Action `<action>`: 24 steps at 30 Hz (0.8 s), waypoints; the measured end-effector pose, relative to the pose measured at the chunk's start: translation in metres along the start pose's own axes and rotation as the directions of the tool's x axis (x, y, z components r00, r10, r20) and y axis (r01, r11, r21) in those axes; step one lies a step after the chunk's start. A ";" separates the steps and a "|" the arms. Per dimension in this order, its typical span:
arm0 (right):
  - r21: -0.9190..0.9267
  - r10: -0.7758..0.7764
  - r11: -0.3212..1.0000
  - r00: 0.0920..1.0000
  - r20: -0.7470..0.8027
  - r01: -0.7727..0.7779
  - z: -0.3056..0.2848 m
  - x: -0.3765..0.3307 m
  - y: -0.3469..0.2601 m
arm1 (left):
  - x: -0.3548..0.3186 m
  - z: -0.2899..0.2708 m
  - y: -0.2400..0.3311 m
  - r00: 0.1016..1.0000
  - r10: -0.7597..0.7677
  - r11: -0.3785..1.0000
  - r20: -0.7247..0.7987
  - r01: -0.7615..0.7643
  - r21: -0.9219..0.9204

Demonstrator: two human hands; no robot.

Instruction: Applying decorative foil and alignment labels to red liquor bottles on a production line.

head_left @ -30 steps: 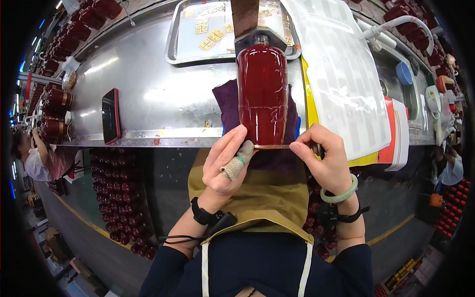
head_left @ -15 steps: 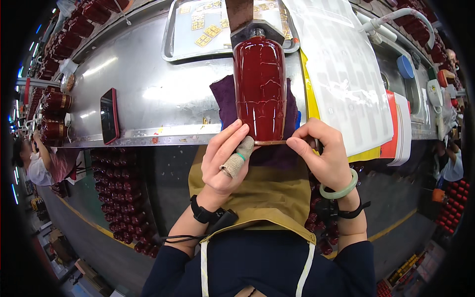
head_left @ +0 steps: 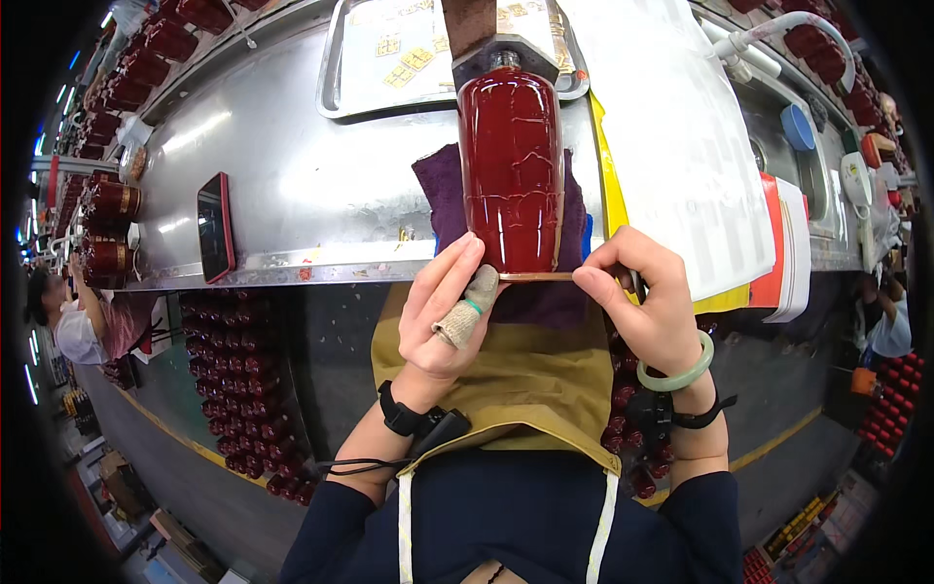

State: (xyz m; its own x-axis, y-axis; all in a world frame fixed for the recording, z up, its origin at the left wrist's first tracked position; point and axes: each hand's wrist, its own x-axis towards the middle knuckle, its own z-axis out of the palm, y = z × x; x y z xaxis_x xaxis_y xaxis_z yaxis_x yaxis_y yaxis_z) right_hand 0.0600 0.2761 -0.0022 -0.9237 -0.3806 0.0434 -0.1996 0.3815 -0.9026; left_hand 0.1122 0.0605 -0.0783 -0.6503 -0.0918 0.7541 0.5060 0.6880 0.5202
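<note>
A glossy dark red bottle [head_left: 511,175] lies at the centre, its neck pointing away from me and set against a dark metal holder [head_left: 503,58]. Pale crackle lines run over its surface. Along its near end stretches a thin brownish strip [head_left: 538,277]. My left hand [head_left: 436,316] presses at the bottle's lower left edge, with a cloth cover and a green band on the thumb. Between thumb and forefinger, my right hand [head_left: 650,297] pinches the strip's right end, just off the bottle. Purple cloth [head_left: 443,190] shows under the bottle.
Behind the bottle stands a metal tray [head_left: 336,88] with gold pieces. White sheets [head_left: 671,146] cover the right side, over yellow and red ones. A phone [head_left: 215,227] lies at the left near the table's edge. Farther right is a sink [head_left: 822,180].
My right hand has shifted slightly to the right and up, and more of the strip shows past the bottle's right corner. My left hand stays nearly in place.
</note>
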 end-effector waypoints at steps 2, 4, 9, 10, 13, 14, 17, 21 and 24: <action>-0.031 0.003 1.000 1.000 -0.009 -0.003 0.001 0.000 0.004 | -0.002 0.000 -0.004 0.995 0.097 0.995 -0.004 -0.097 0.012; -0.034 0.016 0.999 1.000 -0.009 -0.016 0.002 0.001 0.006 | -0.001 0.000 0.001 0.998 0.060 0.998 0.004 -0.060 0.028; -0.028 0.031 0.999 0.999 -0.011 -0.031 0.004 0.002 0.009 | 0.001 -0.002 0.003 0.999 0.042 0.998 0.022 -0.043 0.052; -0.032 0.029 0.999 0.999 -0.016 -0.029 0.004 0.003 0.008 | 0.000 -0.003 0.002 0.998 0.061 0.996 0.034 -0.063 0.060; -0.038 0.030 0.999 0.999 -0.024 -0.031 0.006 0.003 0.010 | -0.001 -0.002 0.001 0.994 0.105 0.991 0.041 -0.108 0.083; -0.038 0.033 0.999 0.999 -0.025 -0.034 0.007 0.003 0.011 | -0.001 -0.002 0.001 0.991 0.129 0.986 0.036 -0.132 0.101; -0.029 0.039 0.999 0.999 -0.019 -0.040 0.007 0.003 0.014 | 0.007 -0.001 0.011 0.988 0.126 0.983 0.086 -0.136 0.124; -0.019 0.054 0.998 0.998 -0.019 -0.054 0.009 0.003 0.012 | 0.013 -0.001 0.005 0.997 0.065 0.998 0.033 -0.065 -0.002; -0.021 0.009 1.000 1.000 0.002 -0.009 0.009 0.003 0.005 | 0.008 -0.001 0.003 1.000 0.018 1.000 0.006 -0.018 0.009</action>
State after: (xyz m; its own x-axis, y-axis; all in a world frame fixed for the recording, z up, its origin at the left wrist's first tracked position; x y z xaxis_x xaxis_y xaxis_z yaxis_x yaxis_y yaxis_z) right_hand 0.0595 0.2693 -0.0109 -0.9249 -0.3786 0.0340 -0.1977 0.4026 -0.8938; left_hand 0.1089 0.0610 -0.0703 -0.6442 -0.0750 0.7612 0.5127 0.6961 0.5025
